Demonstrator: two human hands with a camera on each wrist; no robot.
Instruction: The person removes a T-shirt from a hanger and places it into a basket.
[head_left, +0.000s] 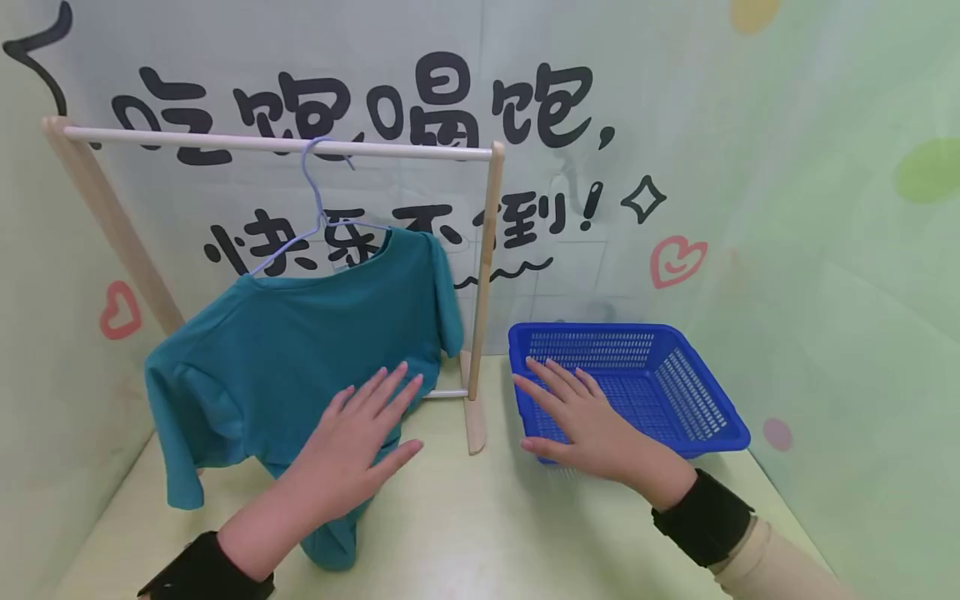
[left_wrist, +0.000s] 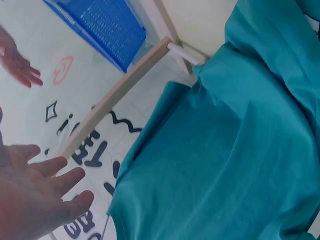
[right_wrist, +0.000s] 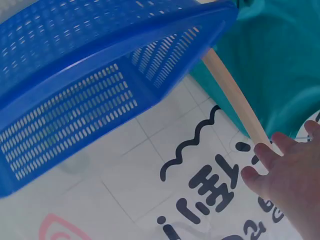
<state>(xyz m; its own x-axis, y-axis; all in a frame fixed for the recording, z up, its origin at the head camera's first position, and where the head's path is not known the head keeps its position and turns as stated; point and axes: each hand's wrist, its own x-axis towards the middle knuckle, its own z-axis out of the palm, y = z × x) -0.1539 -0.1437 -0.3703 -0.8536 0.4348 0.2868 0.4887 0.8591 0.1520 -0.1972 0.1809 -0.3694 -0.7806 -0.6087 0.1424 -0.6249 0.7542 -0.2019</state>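
Note:
A teal short-sleeved garment (head_left: 330,342) hangs from a thin lavender hanger (head_left: 318,212), hooked over the white bar of a wooden rack (head_left: 486,275). It hangs slanted, its lower part reaching the tabletop. My left hand (head_left: 352,446) hovers in front of the garment with fingers spread and nothing in its grasp. In the left wrist view the garment (left_wrist: 215,150) fills much of the picture beside that hand (left_wrist: 40,195). My right hand (head_left: 577,421) is held out, fingers straight, over the near left part of a blue plastic basket (head_left: 660,333). It holds nothing either.
The rack's wooden foot (head_left: 474,425) stands on the pale table (head_left: 450,517) between garment and basket. Behind rises a white backdrop (head_left: 675,100) printed with large black characters and pink hearts. Pale green panels (head_left: 885,333) close in the right side.

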